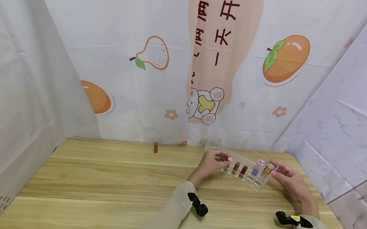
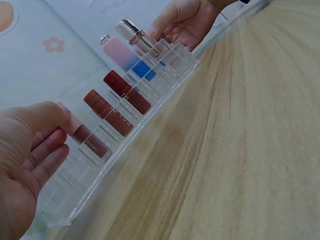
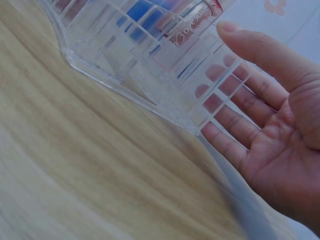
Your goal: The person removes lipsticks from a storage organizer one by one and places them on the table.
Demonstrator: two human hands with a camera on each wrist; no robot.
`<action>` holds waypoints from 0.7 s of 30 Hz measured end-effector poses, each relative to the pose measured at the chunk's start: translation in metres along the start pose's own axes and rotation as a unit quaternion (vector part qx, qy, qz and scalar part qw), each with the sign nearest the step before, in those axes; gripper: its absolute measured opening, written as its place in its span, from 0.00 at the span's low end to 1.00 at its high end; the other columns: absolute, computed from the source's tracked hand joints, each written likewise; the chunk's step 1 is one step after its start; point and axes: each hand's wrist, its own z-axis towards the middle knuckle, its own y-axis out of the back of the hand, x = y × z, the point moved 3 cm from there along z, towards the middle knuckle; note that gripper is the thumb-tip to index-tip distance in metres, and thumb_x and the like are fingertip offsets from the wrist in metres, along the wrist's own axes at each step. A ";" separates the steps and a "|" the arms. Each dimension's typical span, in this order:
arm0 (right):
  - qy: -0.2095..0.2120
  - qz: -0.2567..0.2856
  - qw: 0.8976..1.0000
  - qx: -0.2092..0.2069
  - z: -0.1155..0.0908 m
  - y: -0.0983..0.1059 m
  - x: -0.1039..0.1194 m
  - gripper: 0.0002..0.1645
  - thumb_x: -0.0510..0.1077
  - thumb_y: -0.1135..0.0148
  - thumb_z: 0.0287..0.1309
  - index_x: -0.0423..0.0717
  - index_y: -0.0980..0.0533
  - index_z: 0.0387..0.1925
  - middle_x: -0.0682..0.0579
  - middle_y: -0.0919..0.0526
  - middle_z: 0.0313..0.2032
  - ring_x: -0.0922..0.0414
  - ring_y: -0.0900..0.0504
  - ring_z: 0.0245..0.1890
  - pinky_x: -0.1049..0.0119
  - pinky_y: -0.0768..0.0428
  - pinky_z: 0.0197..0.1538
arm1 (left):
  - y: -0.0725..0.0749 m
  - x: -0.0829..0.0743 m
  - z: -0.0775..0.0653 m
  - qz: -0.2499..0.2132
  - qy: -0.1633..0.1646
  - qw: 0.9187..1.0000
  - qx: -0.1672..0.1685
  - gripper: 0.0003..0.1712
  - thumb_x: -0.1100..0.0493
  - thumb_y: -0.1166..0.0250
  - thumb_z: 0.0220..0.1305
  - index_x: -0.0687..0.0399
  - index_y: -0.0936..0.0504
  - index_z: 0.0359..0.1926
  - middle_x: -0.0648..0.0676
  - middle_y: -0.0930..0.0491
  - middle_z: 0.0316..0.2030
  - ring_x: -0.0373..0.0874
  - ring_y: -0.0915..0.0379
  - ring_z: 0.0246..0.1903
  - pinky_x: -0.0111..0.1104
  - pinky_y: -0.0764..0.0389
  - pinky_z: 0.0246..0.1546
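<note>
A clear tiered lipstick organizer (image 1: 258, 186) stands on the right part of the table, tilted slightly in the head view. My left hand (image 1: 211, 164) pinches the pink cap of a lip gloss tube (image 2: 92, 142), whose lower end sits in a slot. Beside that tube stand a brown-capped tube (image 2: 107, 112), a dark red tube (image 2: 127, 92) and a pink-and-blue tube (image 2: 129, 57). A gold-capped tube (image 1: 268, 169) occupies the right end. There my right hand (image 1: 292, 182) holds the organizer's end, fingers behind the clear wall and thumb at its upper edge.
One small brown tube (image 1: 155, 147) stands alone near the table's back edge, left of the organizer. The wooden table (image 1: 101, 195) meets a printed curtain (image 1: 144, 99) at the back. Further curtains hang at both sides.
</note>
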 end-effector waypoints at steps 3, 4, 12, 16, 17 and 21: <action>-0.001 0.000 1.000 -0.002 0.000 0.000 0.000 0.30 0.24 0.53 0.71 0.45 0.28 0.69 0.65 0.16 0.57 0.71 0.19 0.55 0.79 0.22 0.57 | 0.000 0.000 0.000 0.000 -0.001 1.000 -0.001 0.11 0.65 0.28 0.63 0.64 0.12 0.46 0.59 0.11 0.40 0.41 0.15 0.39 0.25 0.15 0.43; -0.002 -0.002 1.000 -0.001 0.000 0.000 0.000 0.30 0.24 0.53 0.71 0.46 0.28 0.69 0.65 0.16 0.57 0.71 0.19 0.55 0.79 0.22 0.57 | 0.000 0.000 0.000 -0.001 -0.001 1.000 -0.002 0.11 0.65 0.28 0.63 0.64 0.12 0.46 0.59 0.11 0.41 0.40 0.15 0.39 0.25 0.15 0.43; -0.005 -0.003 1.000 -0.002 0.000 0.000 -0.001 0.31 0.24 0.53 0.71 0.49 0.27 0.68 0.65 0.16 0.57 0.71 0.19 0.55 0.79 0.21 0.56 | 0.001 -0.001 -0.001 -0.012 0.010 1.000 -0.003 0.11 0.66 0.28 0.62 0.63 0.12 0.46 0.60 0.11 0.40 0.41 0.15 0.39 0.25 0.15 0.43; -0.006 -0.003 1.000 -0.003 0.000 0.001 -0.001 0.31 0.24 0.53 0.71 0.47 0.28 0.69 0.65 0.16 0.57 0.71 0.19 0.55 0.79 0.21 0.57 | 0.001 0.001 0.000 -0.016 0.012 1.000 -0.007 0.11 0.65 0.27 0.63 0.63 0.12 0.46 0.59 0.11 0.40 0.38 0.15 0.38 0.26 0.15 0.42; -0.007 -0.004 1.000 -0.004 0.000 0.000 -0.001 0.31 0.24 0.53 0.71 0.46 0.28 0.69 0.65 0.16 0.57 0.71 0.19 0.55 0.79 0.21 0.57 | 0.001 0.001 0.001 -0.015 0.012 1.000 -0.008 0.11 0.64 0.27 0.63 0.63 0.12 0.46 0.59 0.11 0.40 0.36 0.15 0.37 0.25 0.14 0.42; -0.009 -0.008 1.000 -0.009 0.000 0.000 -0.001 0.30 0.25 0.52 0.71 0.47 0.27 0.69 0.66 0.16 0.57 0.71 0.18 0.55 0.79 0.21 0.56 | 0.001 0.000 0.001 -0.016 0.015 1.000 -0.009 0.10 0.63 0.27 0.63 0.62 0.12 0.45 0.58 0.11 0.40 0.33 0.16 0.38 0.25 0.14 0.42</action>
